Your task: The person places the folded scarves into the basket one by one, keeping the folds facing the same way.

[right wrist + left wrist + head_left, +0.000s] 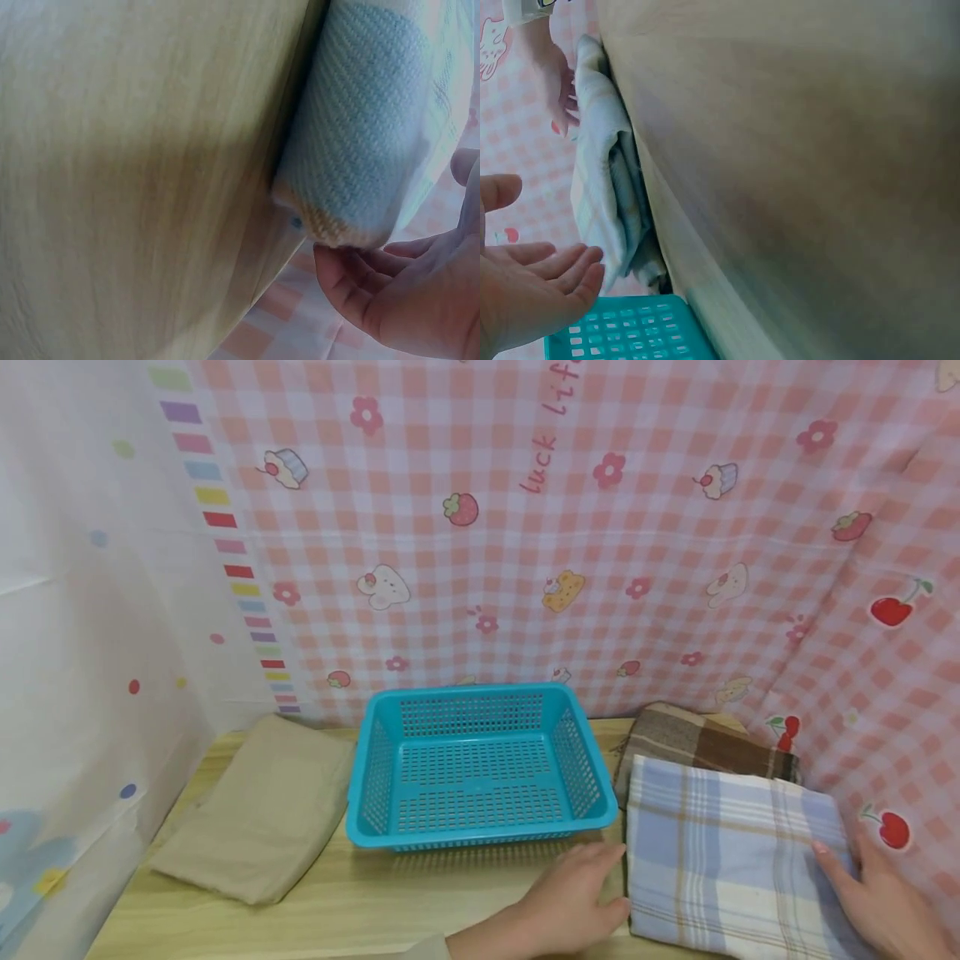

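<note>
A folded blue, white and tan plaid cloth lies flat on the right part of the table. Beside its left edge is my left hand, thumb and fingers apart and holding nothing; the left wrist view shows its palm and loosely bent fingers. At the cloth's right edge is my right hand, its thumb over the top. In the right wrist view the fingertips meet the folded corner from the side, and the thumb stands apart from them. No grip on the cloth shows.
A turquoise perforated plastic basket stands mid-table. Left of it lies a folded beige cloth. A brown plaid cloth is partly hidden behind the blue plaid one. Pink checked fabric hangs behind and on the right, close to my right hand.
</note>
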`<state>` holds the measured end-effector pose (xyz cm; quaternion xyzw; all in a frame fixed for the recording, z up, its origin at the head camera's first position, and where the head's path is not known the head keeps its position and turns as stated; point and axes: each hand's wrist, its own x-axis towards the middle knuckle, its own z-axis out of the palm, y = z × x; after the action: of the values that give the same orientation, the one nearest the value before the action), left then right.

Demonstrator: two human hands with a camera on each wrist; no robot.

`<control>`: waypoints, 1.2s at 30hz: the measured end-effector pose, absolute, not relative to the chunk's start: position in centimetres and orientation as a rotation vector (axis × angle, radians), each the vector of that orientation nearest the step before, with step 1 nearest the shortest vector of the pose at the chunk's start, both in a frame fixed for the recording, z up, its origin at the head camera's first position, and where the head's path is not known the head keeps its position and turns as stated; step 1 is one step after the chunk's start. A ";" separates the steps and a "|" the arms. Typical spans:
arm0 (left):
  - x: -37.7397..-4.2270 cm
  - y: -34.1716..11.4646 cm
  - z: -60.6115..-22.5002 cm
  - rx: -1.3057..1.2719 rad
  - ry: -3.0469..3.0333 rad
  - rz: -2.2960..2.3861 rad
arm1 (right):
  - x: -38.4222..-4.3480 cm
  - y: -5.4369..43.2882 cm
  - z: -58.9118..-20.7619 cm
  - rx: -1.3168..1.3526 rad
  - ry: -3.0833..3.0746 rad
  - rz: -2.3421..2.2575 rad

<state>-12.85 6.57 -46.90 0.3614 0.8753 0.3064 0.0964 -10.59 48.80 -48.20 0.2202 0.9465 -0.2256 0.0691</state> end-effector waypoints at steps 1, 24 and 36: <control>-12.9 6.7 -46.9 1.051 2.583 0.887 | -10.5 48.9 -48.3 0.648 2.862 -0.669; -15.4 12.7 -47.7 0.220 1.939 1.836 | -10.7 49.2 -48.7 0.774 2.700 -0.872; -15.7 15.2 -48.1 -0.048 1.851 1.972 | -11.0 49.2 -48.6 0.748 2.595 -1.116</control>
<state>-15.68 15.23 -48.09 -0.0174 0.6679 0.7118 0.2167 -11.04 49.23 -48.62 0.2545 0.8827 -0.3797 0.1094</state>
